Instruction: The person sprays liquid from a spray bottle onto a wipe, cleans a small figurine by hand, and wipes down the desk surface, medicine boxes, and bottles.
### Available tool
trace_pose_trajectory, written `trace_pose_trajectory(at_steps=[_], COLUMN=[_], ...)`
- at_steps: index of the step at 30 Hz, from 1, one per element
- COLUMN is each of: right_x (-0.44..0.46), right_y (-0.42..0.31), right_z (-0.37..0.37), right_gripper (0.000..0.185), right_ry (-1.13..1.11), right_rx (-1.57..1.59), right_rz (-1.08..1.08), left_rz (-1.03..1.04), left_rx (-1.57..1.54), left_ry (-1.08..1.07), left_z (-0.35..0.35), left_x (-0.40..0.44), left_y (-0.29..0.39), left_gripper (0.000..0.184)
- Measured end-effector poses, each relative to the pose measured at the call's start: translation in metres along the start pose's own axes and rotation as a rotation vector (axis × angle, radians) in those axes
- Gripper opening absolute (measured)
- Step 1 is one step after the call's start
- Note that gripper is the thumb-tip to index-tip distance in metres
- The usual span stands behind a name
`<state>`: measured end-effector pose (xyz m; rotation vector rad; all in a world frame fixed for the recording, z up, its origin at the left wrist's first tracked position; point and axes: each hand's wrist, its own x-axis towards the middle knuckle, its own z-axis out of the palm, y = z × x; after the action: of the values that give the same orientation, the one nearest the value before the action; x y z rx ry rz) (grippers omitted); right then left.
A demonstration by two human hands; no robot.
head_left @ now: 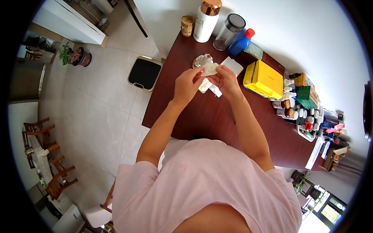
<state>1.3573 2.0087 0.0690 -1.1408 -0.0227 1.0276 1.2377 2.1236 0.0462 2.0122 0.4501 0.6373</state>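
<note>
- Left fingers (197, 72) and right fingers (222, 71) pinch one thin, soft-looking cream sheet (210, 69) above the smooth dark-red worktop (202, 116).
- One boxy yellow container (268, 79), one clear cylindrical jar (224, 38), one red-capped blue plastic bottle (239, 45).

Above the desk (213, 120), the left hand (186, 84) lies at 8 o'clock of the held piece (210, 69), the right hand (228, 79) at 4. On the desk, a flask (204, 26) stands at the piece's 12, a jar (228, 34) at 1, a box (266, 79) at 3, containers (288, 112) beyond it.
</note>
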Motion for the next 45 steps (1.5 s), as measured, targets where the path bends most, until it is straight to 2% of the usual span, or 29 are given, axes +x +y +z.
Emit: trace_pose_trajectory(at_steps=[1, 2, 4, 6, 7, 8, 9, 10, 12, 14, 16, 17, 19, 23, 26, 28, 30, 32, 34, 36, 38, 40, 42, 43, 45], right_x=[-0.002, -0.005, -0.003, 0.006, 0.014, 0.023, 0.030, 0.034, 0.043, 0.055, 0.049, 0.050, 0.046, 0.043, 0.045, 0.048, 0.049, 0.048, 0.046, 0.046, 0.052, 0.049, 0.048, 0.047, 0.044], right_y=[-0.002, -0.005, -0.007, -0.003, 0.003, 0.012, 0.017, 0.019, 0.028, 0.038, 0.030, 0.030, 0.025, 0.019, 0.022, 0.026, 0.027, 0.027, 0.026, 0.028, 0.034, 0.033, 0.032, 0.031, 0.028], right_z=[0.002, 0.004, 0.004, -0.002, -0.006, -0.012, -0.017, -0.016, -0.010, -0.010, 0.001, 0.001, 0.003, 0.005, 0.003, 0.000, 0.000, 0.001, 0.005, 0.004, -0.005, -0.003, 0.000, 0.002, 0.004], right_gripper=[0.019, 0.019, 0.019, 0.025, 0.025, 0.030, 0.036, 0.036, 0.052, 0.059, 0.058, 0.058, 0.056, 0.052, 0.052, 0.053, 0.054, 0.053, 0.053, 0.053, 0.054, 0.053, 0.051, 0.051, 0.046], right_ry=[0.001, -0.032, -0.067, 0.060, 0.058, 0.128, 0.199, 0.199, 0.232, 0.185, 0.219, 0.249, 0.223, 0.189, 0.197, 0.200, 0.203, 0.211, 0.226, 0.246, 0.252, 0.255, 0.253, 0.250, 0.246], right_rx=[0.001, -0.006, -0.014, -0.231, -0.230, -0.479, -0.729, -0.729, -1.018, -0.919, -1.049, -1.085, -1.069, -1.097, -1.112, -1.111, -1.109, -1.115, -1.133, -1.153, -1.202, -1.214, -1.214, -1.213, -1.186], right_rz=[0.001, 0.020, 0.038, -0.116, -0.116, -0.290, -0.464, -0.465, -0.627, -0.616, -0.550, -0.529, -0.548, -0.494, -0.459, -0.488, -0.519, -0.522, -0.518, -0.513, -0.585, -0.600, -0.638, -0.638, -0.580], left_rz=[0.074, 0.072, -0.254, -0.356, -0.324, -0.293, -0.345, -0.345, -0.139, -0.055, -0.138, -0.135, -0.209, -0.135, -0.158, -0.208, -0.196, -0.199, -0.137, -0.113, -0.049, -0.047, -0.268, -0.269, -0.164], left_rx=[-0.046, -0.045, -0.271, -0.156, -0.109, -0.061, -0.066, -0.066, 0.075, 0.144, 0.060, 0.059, -0.216, -0.207, -0.112, -0.145, -0.023, 0.048, 0.139, 0.095, -0.169, -0.246, -0.627, -0.625, -0.220], left_ry=[0.104, 0.105, 0.142, 0.230, 0.285, 0.339, 0.358, 0.357, 0.331, 0.195, -0.064, -0.067, -0.154, -0.204, -0.124, 0.115, 0.253, 0.212, 0.071, -0.012, -0.140, -0.207, -0.306, -0.305, -0.227], left_z=[0.001, 0.002, 0.000, -0.009, -0.013, -0.016, -0.018, -0.016, -0.008, 0.001, 0.003, 0.006, 0.008, 0.003, 0.000, -0.006, -0.008, -0.007, -0.005, 0.000, 0.007, 0.005, 0.002, 0.001, 0.002], left_x=[0.002, 0.003, 0.009, 0.021, 0.029, 0.037, 0.046, 0.055, 0.068, 0.074, 0.076, 0.074, 0.068, 0.062, 0.065, 0.068, 0.072, 0.075, 0.075, 0.070, 0.065, 0.061, 0.059, 0.059, 0.062], left_y=[0.000, -0.006, -0.017, -0.021, -0.024, -0.027, -0.029, -0.030, -0.026, -0.016, -0.004, -0.009, -0.019, -0.024, -0.026, -0.023, -0.028, -0.028, -0.011, -0.004, -0.014, -0.013, -0.014, -0.014, -0.013], left_gripper=[0.014, 0.014, 0.015, 0.018, 0.018, 0.019, 0.020, 0.020, 0.022, 0.026, 0.027, 0.027, 0.028, 0.031, 0.028, 0.026, 0.019, 0.018, 0.018, 0.019, 0.025, 0.029, 0.031, 0.031, 0.030])
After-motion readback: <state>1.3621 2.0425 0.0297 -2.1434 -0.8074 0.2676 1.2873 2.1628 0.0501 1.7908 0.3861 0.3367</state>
